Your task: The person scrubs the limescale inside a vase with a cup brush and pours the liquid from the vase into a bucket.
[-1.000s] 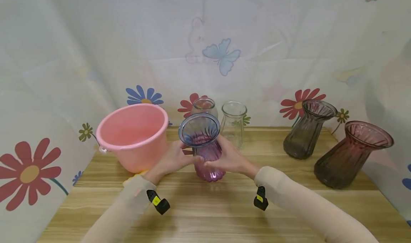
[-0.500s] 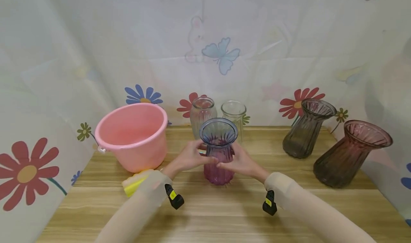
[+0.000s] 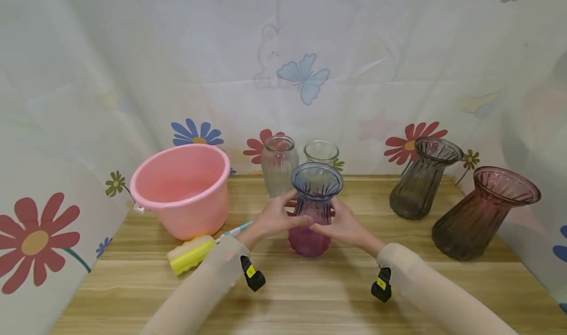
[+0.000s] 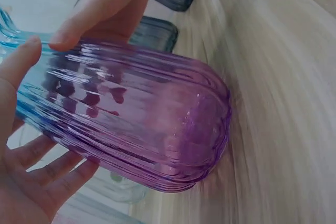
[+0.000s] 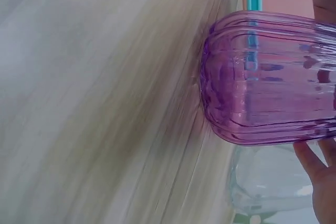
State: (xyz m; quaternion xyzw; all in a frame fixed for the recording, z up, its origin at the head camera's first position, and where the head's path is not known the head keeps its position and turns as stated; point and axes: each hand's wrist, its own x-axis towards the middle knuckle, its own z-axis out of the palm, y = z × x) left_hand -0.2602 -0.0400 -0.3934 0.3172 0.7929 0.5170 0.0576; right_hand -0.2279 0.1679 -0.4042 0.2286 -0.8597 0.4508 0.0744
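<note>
A ribbed glass vase (image 3: pixel 311 239), blue at its flared rim and purple at the base, stands upright between both hands in the middle of the table. From the left, my left hand (image 3: pixel 279 218) grips its neck and body, thumb across the near side. My right hand (image 3: pixel 353 228) holds the opposite side, its thumb close to the left thumb. The left wrist view shows fingers curved around the ribbed purple glass (image 4: pixel 157 114). In the right wrist view the vase's purple base (image 5: pixel 231 82) is at the wood surface; whether it bears full weight I cannot tell.
Left is a pink bucket (image 3: pixel 195 219), with a yellow sponge brush (image 3: pixel 193 256) in front. Two clear vases (image 3: pixel 280 170) stand behind the held one, one partly covered. At right are a grey vase (image 3: pixel 414 190) and a pink-grey vase (image 3: pixel 469 227). Patterned cloth hangs behind the table.
Both hands have carried the vase to the right and slightly toward me, and it is now more upright. The sponge brush at left has come into fuller view.
</note>
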